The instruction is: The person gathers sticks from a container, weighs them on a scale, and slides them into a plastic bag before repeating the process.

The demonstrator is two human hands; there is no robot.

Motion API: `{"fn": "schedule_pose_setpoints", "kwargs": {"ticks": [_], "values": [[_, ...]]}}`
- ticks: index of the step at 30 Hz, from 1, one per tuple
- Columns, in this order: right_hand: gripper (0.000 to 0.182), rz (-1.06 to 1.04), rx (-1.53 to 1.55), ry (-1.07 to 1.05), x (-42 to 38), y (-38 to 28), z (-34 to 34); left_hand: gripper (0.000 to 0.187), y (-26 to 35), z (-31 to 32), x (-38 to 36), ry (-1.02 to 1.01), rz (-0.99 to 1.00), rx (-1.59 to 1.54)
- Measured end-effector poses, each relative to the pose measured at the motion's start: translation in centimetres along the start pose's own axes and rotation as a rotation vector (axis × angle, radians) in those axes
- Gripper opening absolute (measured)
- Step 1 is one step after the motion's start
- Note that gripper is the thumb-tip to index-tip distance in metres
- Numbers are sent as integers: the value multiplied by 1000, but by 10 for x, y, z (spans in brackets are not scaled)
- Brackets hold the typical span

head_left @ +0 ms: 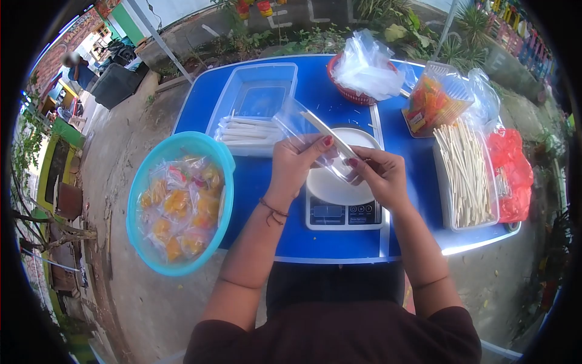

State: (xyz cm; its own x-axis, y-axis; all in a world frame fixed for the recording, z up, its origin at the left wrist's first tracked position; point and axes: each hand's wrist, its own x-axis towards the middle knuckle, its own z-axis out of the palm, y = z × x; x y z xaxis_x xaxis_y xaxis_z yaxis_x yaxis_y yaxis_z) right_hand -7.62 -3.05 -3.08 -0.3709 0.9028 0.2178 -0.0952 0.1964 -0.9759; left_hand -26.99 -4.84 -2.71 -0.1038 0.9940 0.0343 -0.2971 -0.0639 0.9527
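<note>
Above the table I hold a clear plastic bag [288, 119] with pale sticks [330, 134] in it, slanting from upper left to lower right. My left hand [301, 159] pinches the bag and sticks from the left, thumb on top. At the lower end, my right hand [381, 172] has its fingers closed on the same bag. Beneath both hands, a white plate [339, 189] rests on a digital kitchen scale [318, 222], partly hidden by the bag and fingers. Farther left, a clear plastic box [264, 79] contains several long wrapped packets [248, 132].
At the left, a turquoise basin [139, 239] holds several bagged yellow-orange items. A red basket [347, 93] of clear bags [367, 67] stands at the back. On the right are a pack of orange-red pieces [427, 97], a box of sticks [464, 176] and a red plastic bag [515, 176].
</note>
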Motion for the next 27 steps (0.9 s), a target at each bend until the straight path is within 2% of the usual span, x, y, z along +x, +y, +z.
{"fn": "schedule_pose_setpoints", "kwargs": {"ticks": [1,4,7,10,13,16,19,22,25,27], "values": [[25,-2,-2,17,0,1,1,26,-1,0,0,4,-13,-13],[28,-278,-289,74,0,6,4,27,0,0,0,4,-40,-38],[30,-650,-717,142,3,5,5,28,3,1,0,-14,-32,-35],[29,-750,-931,152,1,2,5,30,4,2,-1,-15,-3,-25],[29,-806,-1022,149,2,4,5,31,4,1,-1,3,28,-11],[25,-748,-779,109,8,2,6,32,3,-1,2,8,58,-25],[22,-188,-223,45,1,6,4,32,6,-3,2,-16,90,-61],[20,103,115,-108,3,-6,-3,31,8,-2,1,-14,142,-54],[18,157,127,-97,4,-8,-5,30,3,-3,3,17,151,-97],[16,113,12,-60,2,-6,-3,30,0,-1,5,56,155,-165]]}}
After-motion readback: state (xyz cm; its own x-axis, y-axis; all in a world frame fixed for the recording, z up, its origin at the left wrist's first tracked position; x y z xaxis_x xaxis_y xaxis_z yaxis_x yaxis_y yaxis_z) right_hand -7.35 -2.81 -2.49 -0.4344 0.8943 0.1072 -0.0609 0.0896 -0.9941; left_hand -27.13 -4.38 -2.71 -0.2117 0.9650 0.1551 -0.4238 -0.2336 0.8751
